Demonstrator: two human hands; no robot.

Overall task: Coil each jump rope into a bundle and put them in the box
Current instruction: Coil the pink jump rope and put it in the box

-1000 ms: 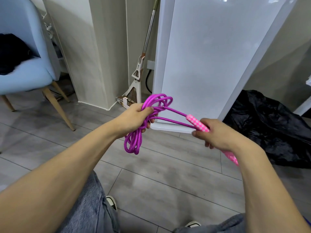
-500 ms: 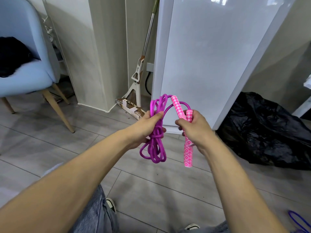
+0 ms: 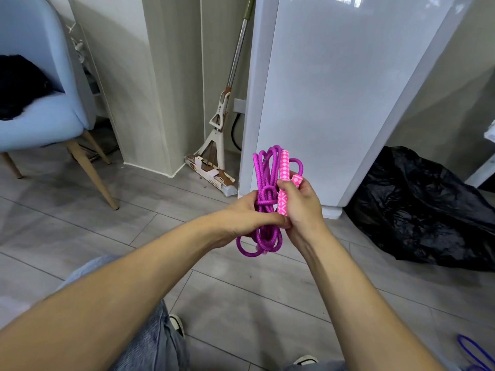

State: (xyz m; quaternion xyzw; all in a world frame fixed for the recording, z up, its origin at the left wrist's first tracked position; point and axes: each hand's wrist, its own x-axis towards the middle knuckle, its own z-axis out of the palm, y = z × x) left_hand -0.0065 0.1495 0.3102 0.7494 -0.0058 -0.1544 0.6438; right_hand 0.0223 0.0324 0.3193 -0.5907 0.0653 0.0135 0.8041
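A: What differs from half a second ago?

B: Your two hands have come together. Earlier the handles hung apart from the coil in your right hand, one pointing down below your fist; now they stand pressed against the coil. The bundle also sits slightly further right in view.

A: Start on the left. What is your left hand point(image 3: 245, 219) doing?

B: It is curled round the middle of the purple jump rope point(image 3: 263, 202), fingers wrapped behind the strands and the thumb laid across the front, its tip touching your right hand. It is closed firmly on the coil, not spread.

A: And the rope itself?

B: You hold it in the air in front of you, above the grey floor point(image 3: 241, 295). The coil's long axis runs nearly upright: loops stand up above your hands, and more loops hang below them. A turn of cord wraps around the strands near the middle.

A: Then the right hand point(image 3: 300, 207)?

B: It is closed on the pink patterned handles point(image 3: 283, 180), thumb pressing them against the coil. One handle stands upright beside the loops, its end pointing up; the second shows only as a short end above your fingers.

A: Anything further right?

B: A blue rope point(image 3: 471, 352) lies on the floor at the lower right corner, well apart.
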